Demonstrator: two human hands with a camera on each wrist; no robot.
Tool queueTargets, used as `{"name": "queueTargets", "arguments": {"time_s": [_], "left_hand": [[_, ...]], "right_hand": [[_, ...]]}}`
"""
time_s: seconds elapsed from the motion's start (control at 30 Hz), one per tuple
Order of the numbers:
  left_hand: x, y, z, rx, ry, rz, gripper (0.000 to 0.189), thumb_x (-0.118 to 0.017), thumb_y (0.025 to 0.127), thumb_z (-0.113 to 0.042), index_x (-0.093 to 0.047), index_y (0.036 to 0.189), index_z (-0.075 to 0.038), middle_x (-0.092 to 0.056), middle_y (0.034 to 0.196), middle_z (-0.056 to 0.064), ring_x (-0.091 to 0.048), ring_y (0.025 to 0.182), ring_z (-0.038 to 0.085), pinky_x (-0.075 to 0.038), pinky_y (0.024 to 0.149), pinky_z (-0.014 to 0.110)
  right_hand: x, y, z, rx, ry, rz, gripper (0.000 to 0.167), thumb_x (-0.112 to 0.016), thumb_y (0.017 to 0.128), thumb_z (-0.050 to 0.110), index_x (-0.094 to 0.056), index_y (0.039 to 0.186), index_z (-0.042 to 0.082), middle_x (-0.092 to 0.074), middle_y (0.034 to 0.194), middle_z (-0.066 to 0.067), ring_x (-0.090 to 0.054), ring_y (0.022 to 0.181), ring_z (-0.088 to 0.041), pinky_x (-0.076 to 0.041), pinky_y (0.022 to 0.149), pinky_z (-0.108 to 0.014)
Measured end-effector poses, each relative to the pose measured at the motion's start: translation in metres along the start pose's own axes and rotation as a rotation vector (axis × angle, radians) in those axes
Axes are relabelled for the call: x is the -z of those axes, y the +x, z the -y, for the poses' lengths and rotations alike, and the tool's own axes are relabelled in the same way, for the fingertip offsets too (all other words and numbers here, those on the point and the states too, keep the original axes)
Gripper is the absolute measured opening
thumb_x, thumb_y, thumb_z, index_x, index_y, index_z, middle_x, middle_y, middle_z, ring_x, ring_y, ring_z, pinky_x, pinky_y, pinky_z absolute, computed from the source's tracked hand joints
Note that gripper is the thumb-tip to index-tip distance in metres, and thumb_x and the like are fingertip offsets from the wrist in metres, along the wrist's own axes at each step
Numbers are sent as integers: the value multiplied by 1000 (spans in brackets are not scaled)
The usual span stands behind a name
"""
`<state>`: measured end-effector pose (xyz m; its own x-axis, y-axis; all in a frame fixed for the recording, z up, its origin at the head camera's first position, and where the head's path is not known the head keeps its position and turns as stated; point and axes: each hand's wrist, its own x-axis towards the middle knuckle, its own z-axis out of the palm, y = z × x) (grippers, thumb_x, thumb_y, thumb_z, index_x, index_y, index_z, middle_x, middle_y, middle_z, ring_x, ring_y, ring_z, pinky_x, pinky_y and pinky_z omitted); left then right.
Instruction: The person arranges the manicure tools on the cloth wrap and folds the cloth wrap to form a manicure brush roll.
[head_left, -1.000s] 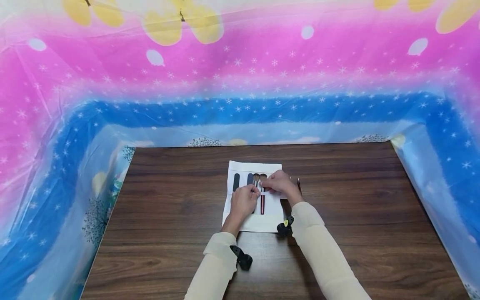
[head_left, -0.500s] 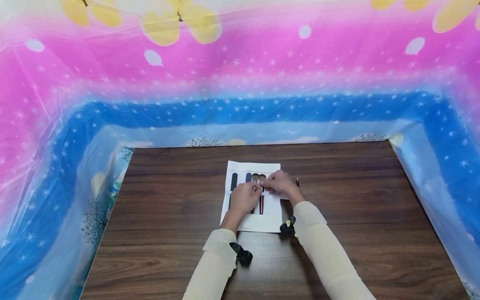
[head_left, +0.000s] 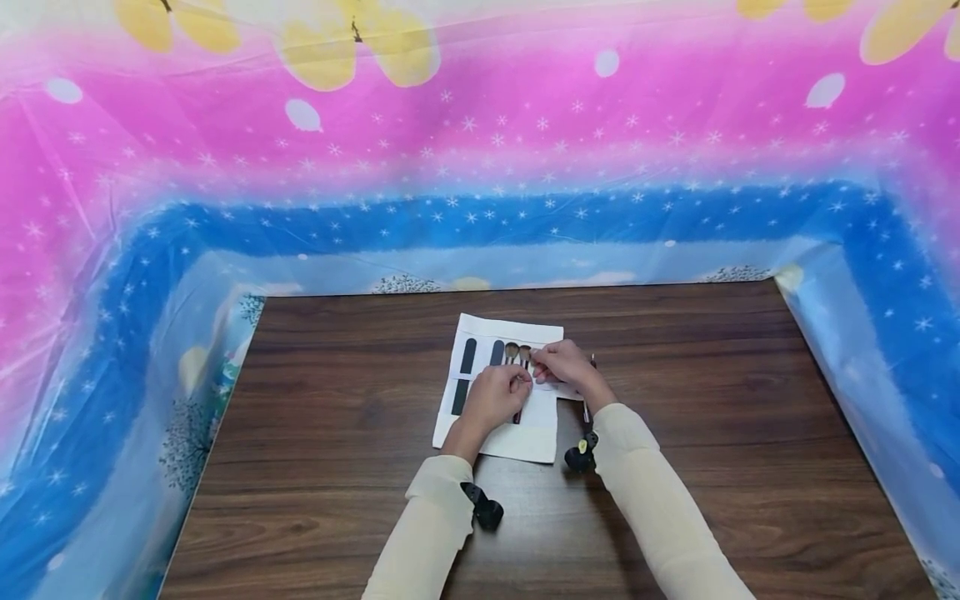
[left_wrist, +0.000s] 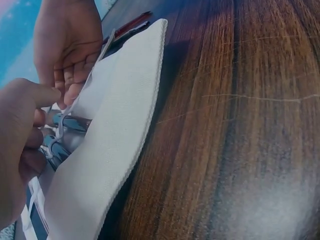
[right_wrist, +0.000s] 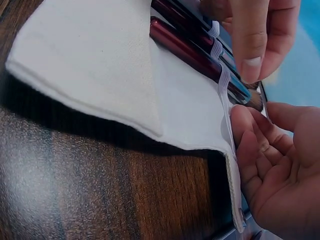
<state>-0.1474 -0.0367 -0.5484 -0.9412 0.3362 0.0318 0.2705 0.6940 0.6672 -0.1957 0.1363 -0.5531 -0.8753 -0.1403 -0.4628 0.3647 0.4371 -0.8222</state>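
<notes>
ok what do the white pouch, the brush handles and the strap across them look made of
White pouch: matte cloth, perhaps canvas, from its grainy weave and soft edges.
Brush handles: glossy dark red, lacquered wood or plastic; the bright highlights don't settle which.
Strap: probably elastic fabric, ribbed and curving snugly over the handles.

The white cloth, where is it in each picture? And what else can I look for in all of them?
Head: the white cloth is near the middle, a little low.
Left wrist: the cloth slants down the left half to the bottom edge.
Right wrist: the cloth fills much of the upper left and stretches past the middle.
Shared landmark: the brown table.
</notes>
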Motion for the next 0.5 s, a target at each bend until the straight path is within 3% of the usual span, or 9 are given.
{"name": "queueTargets", "arguments": {"time_s": [0.33,0.5], "left_hand": [[0,7,3,29,54,132,21,-71,92,-20,-76,109,-9,-58,64,-3,-46,56,5,-35,54,20],[-1,9,3,44,39,139,21,-70,92,-18,-76,109,-7,-56,63,-4,-46,56,5,-35,55,20]], "right_hand": [[-2,0,2,5,60,-32,41,-45,108,31,-68,100,-2,-63,67,7,-62,59,-3,-47,58,-18],[-2,0,3,28,107,-54,40,-45,108,31,-67,103,-3,-64,69,7,-63,62,-3,-47,61,-19]]}}
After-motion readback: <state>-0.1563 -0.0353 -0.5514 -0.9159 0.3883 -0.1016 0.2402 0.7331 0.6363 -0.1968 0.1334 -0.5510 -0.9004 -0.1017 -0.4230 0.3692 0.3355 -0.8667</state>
